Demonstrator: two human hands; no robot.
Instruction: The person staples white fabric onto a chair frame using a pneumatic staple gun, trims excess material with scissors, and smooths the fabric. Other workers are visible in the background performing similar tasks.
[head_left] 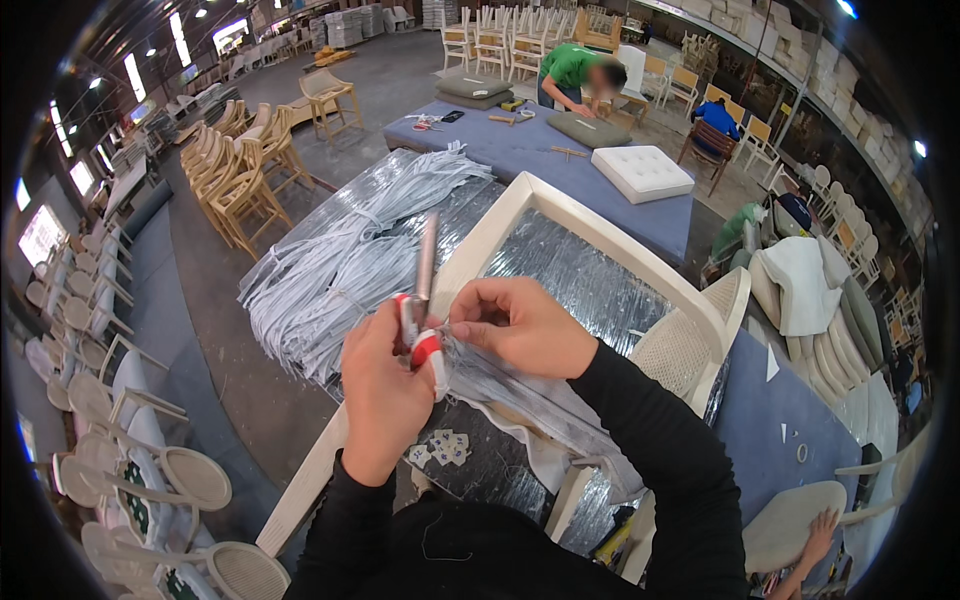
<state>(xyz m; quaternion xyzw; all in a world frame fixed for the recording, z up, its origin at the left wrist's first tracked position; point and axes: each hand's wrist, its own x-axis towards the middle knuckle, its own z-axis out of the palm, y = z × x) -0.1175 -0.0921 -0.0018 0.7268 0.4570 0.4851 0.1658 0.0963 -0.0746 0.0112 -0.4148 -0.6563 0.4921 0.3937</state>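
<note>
My left hand [385, 385] is closed around a pair of scissors [428, 258], their long metal end pointing up and their handles wrapped in red and white. Close beside the handles, my right hand [520, 325] has its thumb and forefinger pinched together; greyish strands show near the fingertips, but what they hold is too small to make out. Under both hands lies a pale wooden chair frame [515, 205], with light grey fabric [545, 400] below my right wrist. A large bundle of pale grey-blue strips [330, 265] spreads over the plastic-wrapped surface to the left.
Beyond, a blue-covered table [460, 140] carries a white tufted cushion [642, 173] and grey cushions [590, 130], where a person in green bends. Small white labels [440, 450] lie near me. Wooden chairs [240, 180] stand left; another person's hand [820, 535] rests on a seat at lower right.
</note>
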